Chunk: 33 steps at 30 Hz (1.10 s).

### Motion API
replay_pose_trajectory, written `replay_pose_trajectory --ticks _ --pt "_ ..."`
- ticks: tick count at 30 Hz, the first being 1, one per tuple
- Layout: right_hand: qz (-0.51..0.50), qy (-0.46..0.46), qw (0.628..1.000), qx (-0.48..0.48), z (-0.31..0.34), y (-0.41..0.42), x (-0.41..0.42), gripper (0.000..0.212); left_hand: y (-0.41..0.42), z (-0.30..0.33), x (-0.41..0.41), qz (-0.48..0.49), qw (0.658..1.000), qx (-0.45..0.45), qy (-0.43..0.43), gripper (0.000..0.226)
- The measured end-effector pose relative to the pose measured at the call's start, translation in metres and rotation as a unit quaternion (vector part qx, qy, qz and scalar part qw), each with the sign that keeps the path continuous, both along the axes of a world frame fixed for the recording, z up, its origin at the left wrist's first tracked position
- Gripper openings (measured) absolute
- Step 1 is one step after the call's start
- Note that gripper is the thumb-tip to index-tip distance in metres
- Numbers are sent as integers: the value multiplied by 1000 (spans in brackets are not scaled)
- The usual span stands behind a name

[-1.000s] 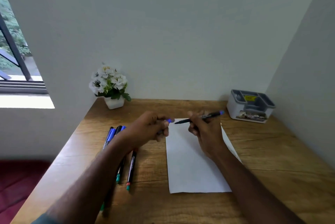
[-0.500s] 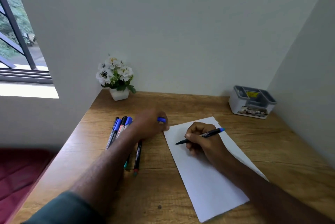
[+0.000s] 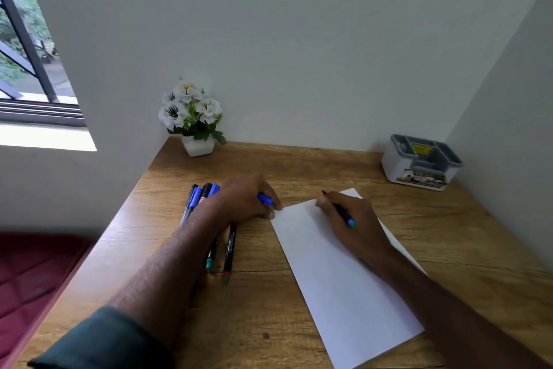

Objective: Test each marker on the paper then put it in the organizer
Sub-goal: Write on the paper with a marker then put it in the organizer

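My right hand point(image 3: 353, 220) grips a black marker point(image 3: 344, 214) with a blue end, its tip pressed near the far edge of the white paper point(image 3: 338, 279). My left hand point(image 3: 245, 201) rests at the paper's left corner and holds the blue marker cap point(image 3: 264, 198) between its fingers. Several more markers point(image 3: 199, 198) lie on the desk to the left, partly hidden under my left forearm; two point(image 3: 229, 252) stick out below it. The grey and white organizer point(image 3: 420, 162) stands at the back right of the desk.
A small white pot of white flowers point(image 3: 193, 120) stands in the back left corner. Walls close the wooden desk point(image 3: 269, 303) at the back and right. A window point(image 3: 30, 69) opens on the left, and a red cushion point(image 3: 33, 279) lies below the desk's left edge.
My right hand has turned the marker tip down onto the far part of the paper. My left hand with the cap has settled on the paper's corner. The view has tilted.
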State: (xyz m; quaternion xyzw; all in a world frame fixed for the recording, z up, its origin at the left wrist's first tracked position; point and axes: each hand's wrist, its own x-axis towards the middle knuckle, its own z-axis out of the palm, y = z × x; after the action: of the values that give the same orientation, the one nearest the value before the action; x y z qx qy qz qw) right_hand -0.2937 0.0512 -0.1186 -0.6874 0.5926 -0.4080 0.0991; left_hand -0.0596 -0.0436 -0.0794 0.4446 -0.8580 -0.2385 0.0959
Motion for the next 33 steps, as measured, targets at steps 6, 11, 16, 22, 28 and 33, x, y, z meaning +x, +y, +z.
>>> replay_pose_trajectory --ticks 6,11,16,22,28,33 --pt "36 -90 995 22 20 -12 23 20 -5 -1 3 70 997 -20 -7 45" --pt "28 -126 990 59 10 -27 63 11 -7 -1 8 76 997 -2 5 46" --pt "42 -155 984 83 3 -29 61 16 -15 -6 10 67 997 17 29 41" --pt "48 -157 979 120 7 -33 61 13 -20 -10 11 69 996 30 39 36" --pt "78 -128 986 78 4 -35 68 20 -21 -11 9 70 995 46 48 37" --pt "70 -136 983 103 3 -37 66 24 -23 -13 8 80 994 56 47 37"
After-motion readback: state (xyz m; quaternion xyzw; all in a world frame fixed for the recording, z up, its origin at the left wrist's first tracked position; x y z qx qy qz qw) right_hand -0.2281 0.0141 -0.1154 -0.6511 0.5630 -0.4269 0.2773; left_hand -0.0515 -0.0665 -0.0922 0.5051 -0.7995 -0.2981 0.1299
